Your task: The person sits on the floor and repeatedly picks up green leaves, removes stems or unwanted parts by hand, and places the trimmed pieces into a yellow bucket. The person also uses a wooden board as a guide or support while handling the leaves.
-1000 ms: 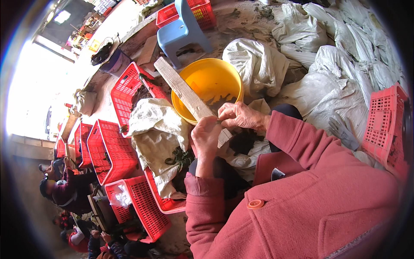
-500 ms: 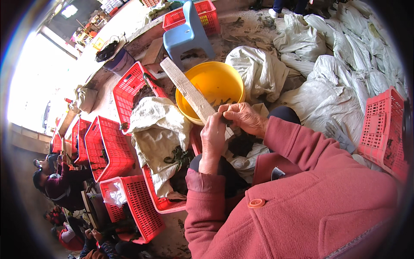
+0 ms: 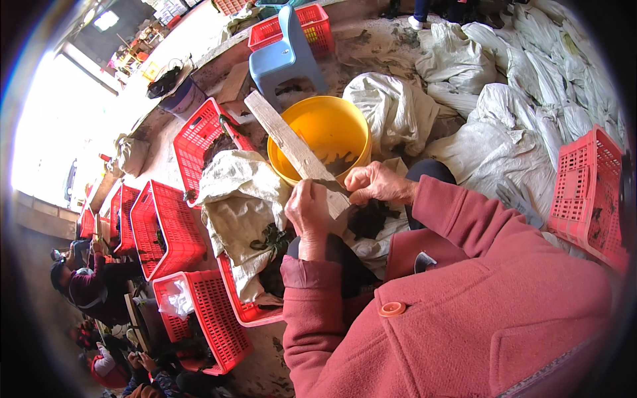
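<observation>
My left hand [image 3: 309, 211] is closed at the left edge of a wooden board [image 3: 288, 141]; what its fingers hold, if anything, is hidden. My right hand [image 3: 379, 183] is closed in a pinch just right of the board's near end, and I cannot make out anything in it. The board slants across a yellow bucket [image 3: 361, 126] in front of me. Small dark pieces [image 3: 341, 163] lie at the bottom of that bucket. Below my right hand is a dark clump [image 3: 369, 220] on pale cloth.
White woven sacks [image 3: 501, 132] fill the right side, beside a red basket [image 3: 578, 192]. A cream sack [image 3: 242, 179] drapes over a red crate [image 3: 247, 312] with dark leafy strands. More red crates [image 3: 169, 225] stand left, near other people. A blue stool [image 3: 282, 58] stands beyond the bucket.
My hands were together over the board's near end and have come apart. The left one moved left and down, the right one slightly down. The near end of the board shows now.
</observation>
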{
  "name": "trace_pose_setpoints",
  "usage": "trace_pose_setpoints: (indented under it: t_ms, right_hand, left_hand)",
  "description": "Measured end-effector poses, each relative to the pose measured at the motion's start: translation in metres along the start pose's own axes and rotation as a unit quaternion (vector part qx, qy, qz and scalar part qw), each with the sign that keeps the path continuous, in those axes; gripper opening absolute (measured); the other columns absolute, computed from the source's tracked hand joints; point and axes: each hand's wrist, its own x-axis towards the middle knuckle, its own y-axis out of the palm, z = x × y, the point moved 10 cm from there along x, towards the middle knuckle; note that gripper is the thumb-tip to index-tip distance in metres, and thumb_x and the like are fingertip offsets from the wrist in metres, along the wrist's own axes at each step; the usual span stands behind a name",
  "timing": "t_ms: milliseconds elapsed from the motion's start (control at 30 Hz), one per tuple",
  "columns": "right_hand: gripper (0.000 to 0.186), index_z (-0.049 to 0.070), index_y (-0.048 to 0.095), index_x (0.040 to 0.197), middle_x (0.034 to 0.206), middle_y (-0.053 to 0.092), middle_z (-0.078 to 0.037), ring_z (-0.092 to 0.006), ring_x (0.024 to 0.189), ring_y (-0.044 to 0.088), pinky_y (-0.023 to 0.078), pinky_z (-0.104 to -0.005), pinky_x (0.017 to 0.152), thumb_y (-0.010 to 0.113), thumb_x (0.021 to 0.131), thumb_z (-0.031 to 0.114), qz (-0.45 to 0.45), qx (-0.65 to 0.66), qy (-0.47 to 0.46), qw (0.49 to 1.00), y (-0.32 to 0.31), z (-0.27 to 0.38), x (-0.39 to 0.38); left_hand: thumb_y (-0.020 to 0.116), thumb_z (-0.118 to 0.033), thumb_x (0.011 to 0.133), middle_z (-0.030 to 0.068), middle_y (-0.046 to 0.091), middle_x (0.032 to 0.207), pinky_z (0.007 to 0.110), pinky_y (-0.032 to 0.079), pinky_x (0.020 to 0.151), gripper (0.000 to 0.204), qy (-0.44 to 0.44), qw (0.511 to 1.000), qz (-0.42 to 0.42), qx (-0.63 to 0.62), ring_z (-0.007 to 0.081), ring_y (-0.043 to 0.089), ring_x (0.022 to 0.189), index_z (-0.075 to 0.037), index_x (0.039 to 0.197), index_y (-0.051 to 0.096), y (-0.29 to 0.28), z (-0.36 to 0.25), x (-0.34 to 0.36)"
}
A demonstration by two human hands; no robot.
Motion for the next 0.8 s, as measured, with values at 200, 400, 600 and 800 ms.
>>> trace_pose_setpoints:
  t_ms: [200, 400, 600, 800]
  right_hand:
    - [0.06, 0.004, 0.048, 0.137, 0.12, 0.063, -0.014, -0.0195, 0.117, 0.061, 0.054, -0.0296, 0.09, 0.077, 0.087, 0.023, -0.029, -0.08, -0.095, 0.992, -0.001, 0.034, -0.002]
    - [0.036, 0.001, 0.061, 0.123, 0.095, 0.07, -0.011, -0.0138, 0.083, 0.069, 0.055, -0.0307, 0.073, 0.068, 0.093, 0.019, -0.016, -0.084, -0.038, 0.996, 0.015, 0.041, 0.01]
    - [0.029, 0.001, 0.064, 0.11, 0.087, 0.069, -0.012, -0.0194, 0.073, 0.067, 0.053, -0.0329, 0.067, 0.073, 0.086, 0.015, -0.044, -0.263, -0.125, 0.956, 0.014, 0.054, 0.007]
    - [0.03, -0.001, 0.063, 0.108, 0.091, 0.066, -0.014, -0.0211, 0.077, 0.065, 0.052, -0.0329, 0.07, 0.075, 0.086, 0.016, -0.037, -0.325, -0.21, 0.921, 0.024, 0.07, 0.004]
  left_hand:
    - [0.059, -0.01, 0.085, 0.007, 0.058, 0.062, 0.031, 0.046, 0.057, 0.014, -0.116, 0.98, 0.081, -0.143, 0.014, 0.056, 0.057, 0.0, 0.086, 0.069, 0.022, 0.022, -0.007]
    - [0.057, -0.014, 0.091, -0.0019, 0.047, 0.059, 0.023, 0.03, 0.047, 0.014, -0.263, 0.852, 0.124, -0.435, 0.0058, 0.038, 0.049, -0.004, 0.082, 0.058, 0.039, 0.028, -0.016]
    - [0.07, -0.026, 0.092, 0.0005, 0.055, 0.065, 0.024, 0.036, 0.05, 0.032, -0.105, 0.958, 0.18, -0.199, 0.0054, 0.045, 0.056, -0.005, 0.073, 0.055, 0.04, 0.008, -0.012]
    - [0.06, -0.015, 0.1, 0.0014, 0.065, 0.071, 0.02, 0.037, 0.046, 0.019, -0.227, 0.831, 0.184, -0.474, 0.0059, 0.054, 0.053, -0.001, 0.087, 0.064, 0.057, 0.014, -0.024]
